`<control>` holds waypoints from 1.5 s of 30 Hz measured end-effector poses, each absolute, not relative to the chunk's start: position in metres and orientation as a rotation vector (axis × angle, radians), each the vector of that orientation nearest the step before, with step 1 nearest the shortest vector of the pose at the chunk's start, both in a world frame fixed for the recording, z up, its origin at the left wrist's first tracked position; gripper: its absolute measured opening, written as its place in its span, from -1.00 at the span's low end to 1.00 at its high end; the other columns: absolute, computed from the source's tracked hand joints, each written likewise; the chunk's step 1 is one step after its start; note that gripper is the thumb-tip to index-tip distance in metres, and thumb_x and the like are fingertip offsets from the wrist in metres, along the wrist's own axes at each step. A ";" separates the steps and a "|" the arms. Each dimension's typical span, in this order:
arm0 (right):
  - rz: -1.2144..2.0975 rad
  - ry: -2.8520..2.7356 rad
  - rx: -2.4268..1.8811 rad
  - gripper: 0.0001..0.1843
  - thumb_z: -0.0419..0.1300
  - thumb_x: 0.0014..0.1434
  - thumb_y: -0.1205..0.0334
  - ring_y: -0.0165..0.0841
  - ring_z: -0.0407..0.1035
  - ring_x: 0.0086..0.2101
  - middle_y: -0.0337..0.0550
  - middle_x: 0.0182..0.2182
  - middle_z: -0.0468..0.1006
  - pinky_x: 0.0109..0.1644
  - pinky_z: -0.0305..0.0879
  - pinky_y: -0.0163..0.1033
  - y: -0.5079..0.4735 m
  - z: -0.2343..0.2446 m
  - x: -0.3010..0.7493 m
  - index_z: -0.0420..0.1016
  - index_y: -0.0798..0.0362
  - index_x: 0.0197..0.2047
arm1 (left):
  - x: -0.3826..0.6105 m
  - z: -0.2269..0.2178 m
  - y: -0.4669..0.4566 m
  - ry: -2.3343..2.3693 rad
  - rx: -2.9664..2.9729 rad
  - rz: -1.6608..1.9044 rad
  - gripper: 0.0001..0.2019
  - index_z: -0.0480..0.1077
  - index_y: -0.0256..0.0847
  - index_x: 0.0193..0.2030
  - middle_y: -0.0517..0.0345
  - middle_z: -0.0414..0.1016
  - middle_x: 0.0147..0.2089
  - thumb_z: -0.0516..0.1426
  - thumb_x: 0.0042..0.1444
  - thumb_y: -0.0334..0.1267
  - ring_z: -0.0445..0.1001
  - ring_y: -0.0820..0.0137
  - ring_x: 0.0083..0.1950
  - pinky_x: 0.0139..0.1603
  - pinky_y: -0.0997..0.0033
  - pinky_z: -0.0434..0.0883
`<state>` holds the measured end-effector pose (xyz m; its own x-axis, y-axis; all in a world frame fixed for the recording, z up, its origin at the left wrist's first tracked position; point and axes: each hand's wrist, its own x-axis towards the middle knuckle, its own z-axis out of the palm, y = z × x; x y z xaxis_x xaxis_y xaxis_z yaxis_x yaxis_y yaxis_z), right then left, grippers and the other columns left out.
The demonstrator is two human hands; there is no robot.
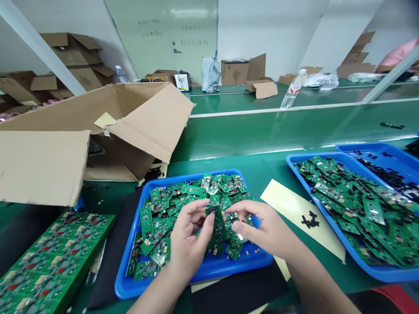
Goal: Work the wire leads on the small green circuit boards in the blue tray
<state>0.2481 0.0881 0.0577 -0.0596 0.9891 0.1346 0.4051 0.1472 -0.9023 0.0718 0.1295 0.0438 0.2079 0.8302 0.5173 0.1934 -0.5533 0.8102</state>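
Note:
Above the middle blue tray (127,266), my left hand (191,231) pinches a small green circuit board (216,224) upright between thumb and fingers. A black part sits near the board's top edge, close to my left thumb. My right hand (258,222) is just right of the board, thumb and index finger apart. Its index fingertip is close to the board's edge; whether it touches, I cannot tell. Loose circuit boards (157,235) fill the tray beneath both hands.
Stacked board panels (55,261) lie at left, below an open cardboard box (147,113). On the right, a yellow sheet (294,205) bears small black parts (310,219) beside another board-filled blue tray (369,270). A farther blue tray (389,152) holds black pieces. A bottle (293,90) stands on the ledge.

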 end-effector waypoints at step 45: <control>0.461 -0.777 -2.715 -0.85 0.16 0.22 0.21 -0.34 0.42 -0.28 -0.13 -0.26 0.50 -0.20 0.37 -0.18 0.079 0.043 0.487 0.45 0.13 -0.24 | 0.113 0.059 0.174 1.261 2.738 0.434 -0.88 0.42 -0.23 -0.23 -0.02 0.44 -0.14 0.08 0.16 -0.30 0.42 0.21 -0.07 -0.05 0.27 0.37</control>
<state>0.4865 0.0790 0.0426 0.8046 0.5496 -0.2248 0.4604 -0.8165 -0.3483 0.1133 0.1742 0.0593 0.6175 0.7564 0.2159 0.7289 -0.6534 0.2045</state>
